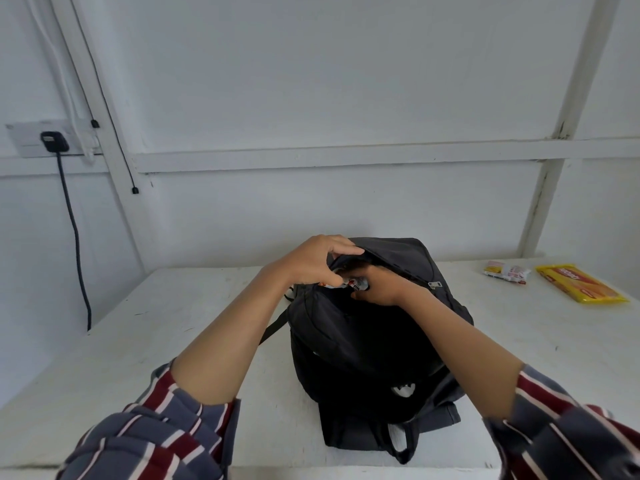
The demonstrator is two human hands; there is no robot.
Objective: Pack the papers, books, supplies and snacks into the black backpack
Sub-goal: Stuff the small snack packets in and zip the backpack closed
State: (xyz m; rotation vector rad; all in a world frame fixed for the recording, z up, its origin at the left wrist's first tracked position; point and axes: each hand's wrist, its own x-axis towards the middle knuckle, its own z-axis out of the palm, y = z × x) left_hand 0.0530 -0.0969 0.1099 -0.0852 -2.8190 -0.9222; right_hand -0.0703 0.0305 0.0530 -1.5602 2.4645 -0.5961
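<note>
We have the black backpack (363, 341) standing on the white tabletop (173, 323), its back panel and straps toward us and its top compartment unzipped. Our left hand (311, 261) reaches over the far-left side of the opening, and its grip is clamped on the backpack's upper flap, fingers curled over the fabric edge and lifting it so the mouth gapes. Our right hand (377, 285) comes in from the right with its fingers bent into the same opening. Its grip is closed on a small snack packet (346, 283), white with red print. The packet lies in the mouth of the backpack, between the two hands, just under the left thumb and touching the right fingertips; its lower part is hidden inside. A silver zipper pull (434, 285) hangs just right of our right wrist.

Well apart on the right of the tabletop lie a yellow biscuit packet (578, 284) and, just beside it, a small white wrapper (507, 271). A black plug (53, 142) sits in the wall socket at left.
</note>
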